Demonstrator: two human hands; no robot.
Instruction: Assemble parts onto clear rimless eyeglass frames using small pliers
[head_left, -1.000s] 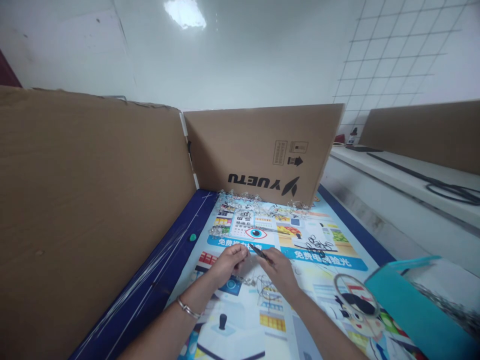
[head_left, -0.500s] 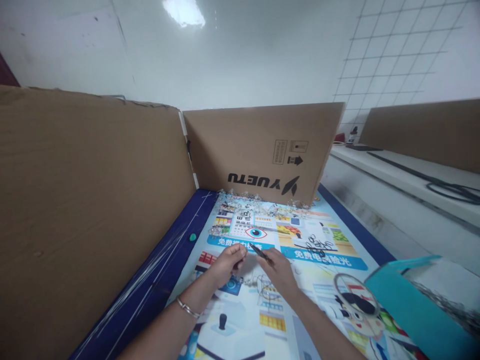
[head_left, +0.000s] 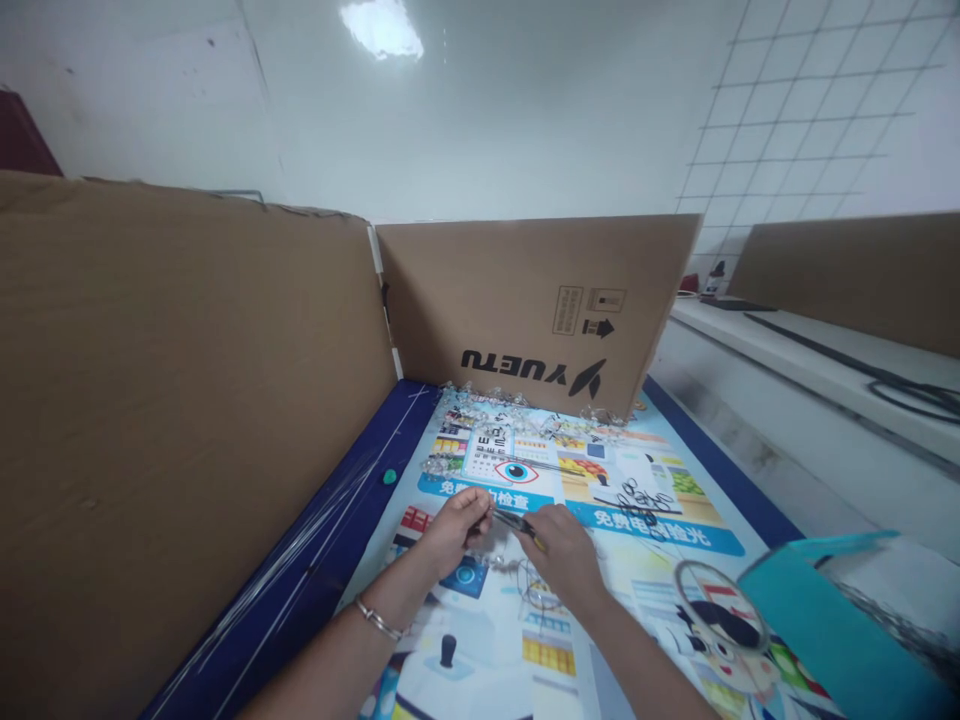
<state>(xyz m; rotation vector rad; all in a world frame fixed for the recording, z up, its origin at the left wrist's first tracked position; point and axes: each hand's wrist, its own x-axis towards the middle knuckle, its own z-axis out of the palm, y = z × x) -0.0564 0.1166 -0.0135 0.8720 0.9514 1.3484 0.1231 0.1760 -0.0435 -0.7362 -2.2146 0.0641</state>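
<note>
My left hand (head_left: 459,522), with a metal bangle (head_left: 379,618) on its wrist, is closed in a pinch. What its fingertips grip is too small to make out. My right hand (head_left: 564,555) is wrapped round a pair of pliers (head_left: 516,520); their dark jaws point left and reach the left fingertips. Whether the jaws are closed on something cannot be told. Below and between the hands lies a loose tangle of thin wire (head_left: 538,590), with small clear bits beside it.
Clear bead-like pieces (head_left: 517,405) line the foot of a cardboard panel (head_left: 525,290). Another cardboard wall (head_left: 187,400) stands left. Dark wire loops (head_left: 641,505), a round hoop (head_left: 720,605) and a teal box (head_left: 840,620) are on the right. Straight wires (head_left: 300,540) lie along the left edge.
The plier tips have moved left and now meet the fingertips of my left hand. My left hand stays nearly in place. The view has shifted slightly.
</note>
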